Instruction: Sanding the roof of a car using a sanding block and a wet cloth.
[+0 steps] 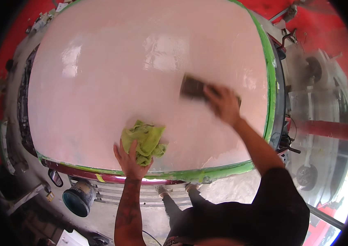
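A broad, pale pink panel [100,106], wet and glossy, spreads out in front of me. It looks like a vehicle's roof or hood with green masking tape [270,78] along its edges. My left hand [131,163] is at the panel's near side, fingers over a crumpled yellow-green cloth [144,137] that it grips against the surface. Right of the middle, my right hand [224,104] is closed around a long dark sanding block [192,87], laid on the panel. Motion blurs the block and those fingers, and the block's underside is hidden.
A dark bucket [79,198] stands on the floor at the lower left, beside a slatted platform [145,195] under the panel's near edge. A dark red body edge [120,179] runs below the tape. Another car [317,123] stands at the right.
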`<state>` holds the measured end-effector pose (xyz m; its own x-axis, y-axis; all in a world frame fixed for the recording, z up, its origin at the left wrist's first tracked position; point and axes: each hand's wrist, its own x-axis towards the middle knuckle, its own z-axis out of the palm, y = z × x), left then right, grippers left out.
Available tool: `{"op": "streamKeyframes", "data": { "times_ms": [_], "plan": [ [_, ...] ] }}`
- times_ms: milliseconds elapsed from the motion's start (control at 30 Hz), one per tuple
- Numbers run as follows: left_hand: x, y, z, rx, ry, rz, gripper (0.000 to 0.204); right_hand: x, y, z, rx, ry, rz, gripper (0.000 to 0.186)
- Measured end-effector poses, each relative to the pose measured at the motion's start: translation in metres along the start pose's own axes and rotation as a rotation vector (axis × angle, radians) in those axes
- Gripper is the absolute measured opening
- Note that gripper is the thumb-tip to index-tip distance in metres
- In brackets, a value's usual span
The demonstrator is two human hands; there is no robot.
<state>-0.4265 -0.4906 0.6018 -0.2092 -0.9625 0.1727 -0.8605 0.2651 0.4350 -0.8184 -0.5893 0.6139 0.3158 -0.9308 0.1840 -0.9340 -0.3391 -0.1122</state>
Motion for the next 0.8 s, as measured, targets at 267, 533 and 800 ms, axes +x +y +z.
{"op": "streamKeyframes", "data": {
  "times_ms": [267,533,800],
  "plan": [
    [0.0,-0.001,0.004,0.011,0.011,-0.076,0.085,0.124,0.077,0.013,-0.032,0.3,0.236,0.047],
    [-0.012,-0.009,0.006,0.056,-0.014,-0.135,0.087,-0.077,-0.011,-0.011,0.035,0.0,0.033,0.061],
    [-0.002,-0.004,0.008,0.048,0.108,-0.037,0.08,0.032,0.045,0.002,0.046,0.332,0.299,0.039]
  ]
}}
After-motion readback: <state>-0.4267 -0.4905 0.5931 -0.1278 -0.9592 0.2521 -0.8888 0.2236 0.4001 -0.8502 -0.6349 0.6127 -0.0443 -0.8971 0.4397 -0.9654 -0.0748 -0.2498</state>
